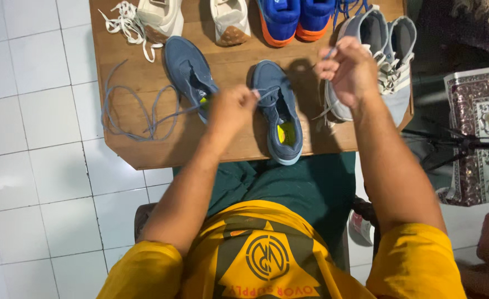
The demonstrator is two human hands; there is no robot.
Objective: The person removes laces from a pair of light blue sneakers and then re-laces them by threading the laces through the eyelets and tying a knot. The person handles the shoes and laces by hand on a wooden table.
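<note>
White tiled floor (34,166), far left, under and around everything.
Low wooden table (139,155), edge toward the lap, bearing shoes in two rows.
Back row, left: cream shoe (161,19), white lace (123,22) spilling loose beside it; second cream shoe (230,22) just to its right.
Front row, left: loose blue-grey lace (139,119), looped over bare wood, running to a blue shoe (189,75) lying tilted, yellow patch at the insole.
Left hand (232,108), closed, fingertips pinched on a lace end (264,95) right at the eyelets of the next shoe.
Second blue shoe (277,113), front row centre, upright, toe toward the lap, yellow insole label showing, partly laced.
Back row, centre: pair of bright blue shoes with orange soles (297,19), side by side.
Right hand (348,69), raised, closed, thumb and forefinger pinched on the other lace end (328,53), drawn up and away from the shoe.
Pair of grey shoes (396,50), partly behind that hand, at the table's right end.
Patterned rug (477,133), far right, on dark floor.
Below: yellow shirt (266,254), green trousers (299,185).
</note>
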